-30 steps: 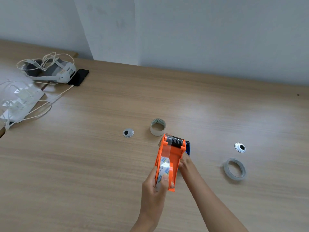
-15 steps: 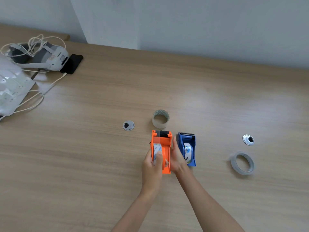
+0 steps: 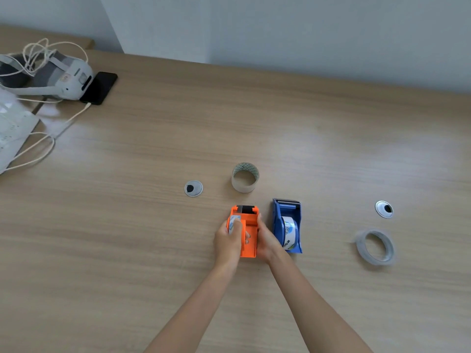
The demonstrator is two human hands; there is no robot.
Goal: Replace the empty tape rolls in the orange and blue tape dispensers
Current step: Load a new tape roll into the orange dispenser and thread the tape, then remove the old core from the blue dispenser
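Both your forearms come in from the bottom edge and meet at mid-counter (image 3: 127, 250). Your left grip (image 3: 227, 242) is curled round the left side of the orange dispenser (image 3: 251, 248), thumb lying over the tape roll (image 3: 232, 220) seated in its front half. Your right grip (image 3: 267, 242) clamps the same dispenser from the right side, fingertips up near the black cutter end. The dispenser points away from you, low at the counter; can't tell if it's fully resting on it.

Just right of your right grip, touching or nearly so, is the blue dispenser (image 3: 277, 225). It lies flat on the counter with a printed white roll (image 3: 291, 231) loaded and nobody holding it. Well apart to the right lies a thin clear tape ring (image 3: 360, 247), lying loose.

Further out are 2 silver cable grommets, one to the left (image 3: 193, 188) and one to the right (image 3: 384, 209). An empty cardboard core (image 3: 243, 188) stands on end just beyond the orange dispenser, apart from it.

Far left corner: white headset (image 3: 66, 80) w/ tangled cord, black phone (image 3: 99, 87) beside it, white power strip (image 3: 12, 133), cable (image 3: 38, 151) looping over the counter. Grey wall (image 3: 305, 34) is behind.
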